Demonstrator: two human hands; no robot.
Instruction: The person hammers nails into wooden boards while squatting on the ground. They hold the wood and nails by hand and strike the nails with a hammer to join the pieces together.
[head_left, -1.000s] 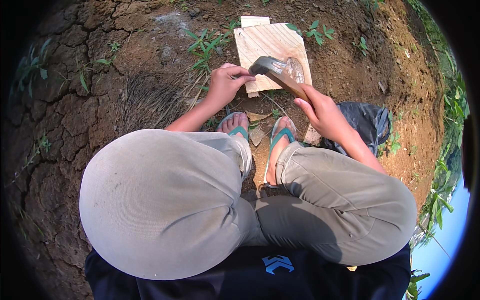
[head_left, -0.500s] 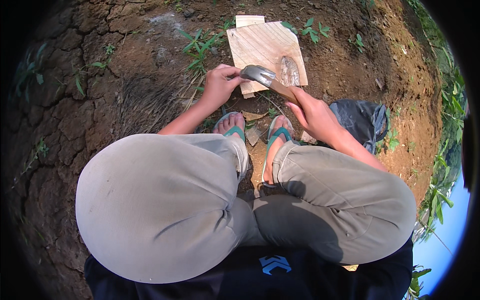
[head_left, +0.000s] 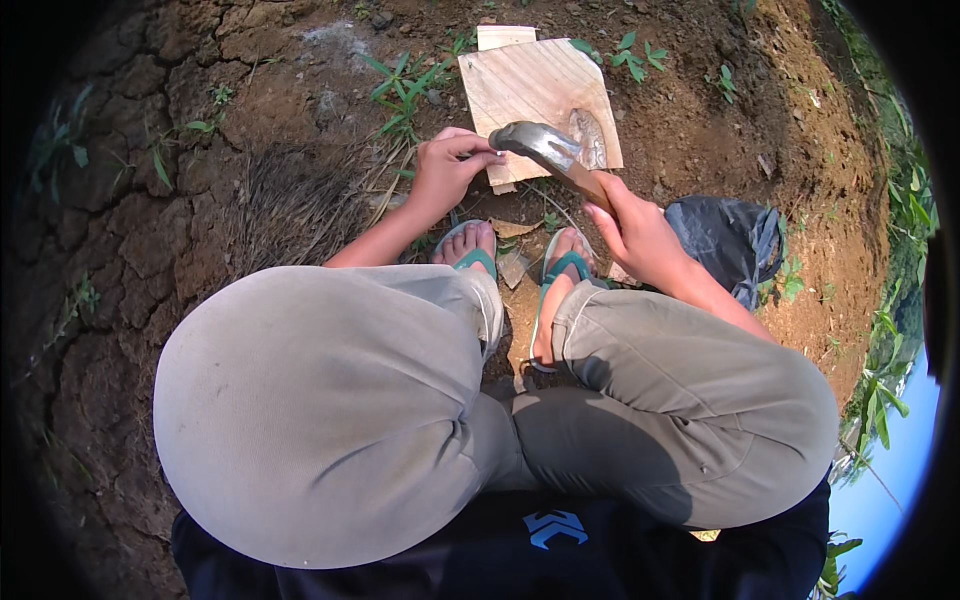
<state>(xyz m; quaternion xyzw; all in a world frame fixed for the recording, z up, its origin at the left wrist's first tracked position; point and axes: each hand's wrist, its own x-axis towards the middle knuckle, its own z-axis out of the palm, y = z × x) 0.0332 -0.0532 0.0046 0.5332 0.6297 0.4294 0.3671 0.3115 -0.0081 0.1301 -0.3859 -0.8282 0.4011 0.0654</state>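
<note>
Curved blade (head_left: 535, 143) hovering over near edge of wooden board (head_left: 540, 95) on bare soil. Right hand (head_left: 635, 230) clenching its handle. Left hand (head_left: 445, 170) pinching something small beside blade tip, identity unclear. Risk: blade nicking left fingers, being so close.

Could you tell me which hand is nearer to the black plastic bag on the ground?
Right. The right hand grips a hammer just beside the black bag; the left hand is farther off, at the wooden board.
</note>
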